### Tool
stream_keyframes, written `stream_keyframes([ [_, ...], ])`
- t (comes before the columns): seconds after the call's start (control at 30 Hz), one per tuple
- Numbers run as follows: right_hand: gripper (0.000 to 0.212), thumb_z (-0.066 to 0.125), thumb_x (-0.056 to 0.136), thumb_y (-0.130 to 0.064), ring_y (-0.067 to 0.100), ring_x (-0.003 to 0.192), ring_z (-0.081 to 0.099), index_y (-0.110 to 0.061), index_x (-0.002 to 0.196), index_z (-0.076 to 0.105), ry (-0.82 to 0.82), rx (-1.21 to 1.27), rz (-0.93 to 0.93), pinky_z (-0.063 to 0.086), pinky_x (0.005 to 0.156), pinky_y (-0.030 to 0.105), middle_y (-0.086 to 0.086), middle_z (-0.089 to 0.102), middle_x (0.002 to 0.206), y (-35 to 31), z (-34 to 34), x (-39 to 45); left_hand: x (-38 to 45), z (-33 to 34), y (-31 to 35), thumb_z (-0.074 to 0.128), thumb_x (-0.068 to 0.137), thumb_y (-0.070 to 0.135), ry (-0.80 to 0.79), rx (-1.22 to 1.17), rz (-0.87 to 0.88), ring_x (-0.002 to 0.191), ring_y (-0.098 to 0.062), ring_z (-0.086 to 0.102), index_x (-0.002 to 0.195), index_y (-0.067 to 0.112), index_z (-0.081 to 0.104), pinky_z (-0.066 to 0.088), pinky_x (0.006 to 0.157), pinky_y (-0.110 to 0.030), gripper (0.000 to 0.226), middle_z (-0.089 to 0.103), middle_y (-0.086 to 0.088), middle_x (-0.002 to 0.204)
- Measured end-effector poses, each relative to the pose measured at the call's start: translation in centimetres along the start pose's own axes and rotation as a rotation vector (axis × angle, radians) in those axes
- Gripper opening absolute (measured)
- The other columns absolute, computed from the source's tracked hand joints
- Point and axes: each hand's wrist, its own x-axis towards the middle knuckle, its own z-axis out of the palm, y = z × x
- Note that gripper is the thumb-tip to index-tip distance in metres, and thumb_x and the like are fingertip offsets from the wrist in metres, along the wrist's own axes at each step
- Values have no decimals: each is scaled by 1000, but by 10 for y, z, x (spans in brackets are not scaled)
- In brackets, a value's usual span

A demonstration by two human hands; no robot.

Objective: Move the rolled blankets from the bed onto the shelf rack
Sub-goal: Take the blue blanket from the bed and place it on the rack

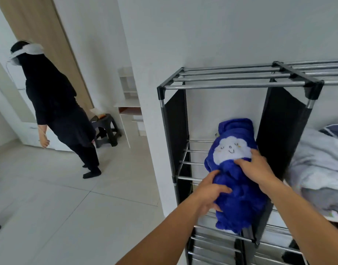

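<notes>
A rolled blue fleece blanket (239, 190) with a white cloud face lies lengthwise on the second tier of a black and silver shelf rack (229, 86), against the rack's right fabric panel. My left hand (210, 190) grips the roll's near left side, fingers curled into the fleece. On top of the roll, just below the cloud patch, rests my right hand (254, 167) with its fingers bent over the fabric. The near end of the roll hangs past the front bar. The bed (321, 161) with crumpled white and grey bedding lies right of the rack.
A white wall corner stands directly left of the rack. A person in black (55, 104) stands on the tiled floor at left, back turned. Behind them are a dark plastic stool (105, 129) and a white desk (129, 108). Lower rack tiers show bare metal bars.
</notes>
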Motion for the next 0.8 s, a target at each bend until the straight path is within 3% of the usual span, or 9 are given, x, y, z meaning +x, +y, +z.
stream_keyframes([
  [0.17, 74, 62, 86, -38, 42, 131, 39, -15, 146, 28, 26, -153, 22, 37, 108, 47, 19, 25, 152, -1, 4, 18, 17, -14, 6, 65, 80, 1, -68, 108, -70, 122, -32, 54, 139, 33, 42, 49, 90, -64, 71, 52, -2, 138],
  [0.27, 65, 55, 89, -39, 41, 140, 26, -17, 144, 30, 124, -414, -131, 25, 115, 52, 16, 13, 158, -3, 11, 19, 22, -18, 12, 67, 79, 3, -118, 160, -118, 125, -33, 51, 141, 35, 37, 49, 91, -64, 75, 48, -1, 139],
  [0.37, 51, 48, 92, -34, 34, 144, 20, -22, 141, 39, 138, -611, -296, 20, 115, 52, 12, 16, 159, -6, 19, 20, 23, -17, 14, 64, 79, 1, -137, 185, -131, 125, -32, 51, 140, 39, 33, 49, 91, -64, 78, 49, -1, 137],
  [0.53, 54, 50, 90, -42, 36, 131, 36, -20, 138, 44, 42, -530, -173, 39, 103, 49, 11, 30, 149, -13, 19, 18, 27, -16, 13, 57, 76, -4, -136, 209, -124, 125, -33, 50, 141, 41, 36, 51, 89, -62, 82, 48, -1, 140],
  [0.8, 54, 49, 92, -36, 39, 126, 43, -18, 142, 40, 71, -511, -82, 41, 99, 45, 16, 36, 146, -12, 6, 7, 23, -8, 23, 51, 78, -10, -93, 341, -56, 121, -34, 54, 147, 33, 35, 54, 87, -58, 83, 47, -7, 140],
])
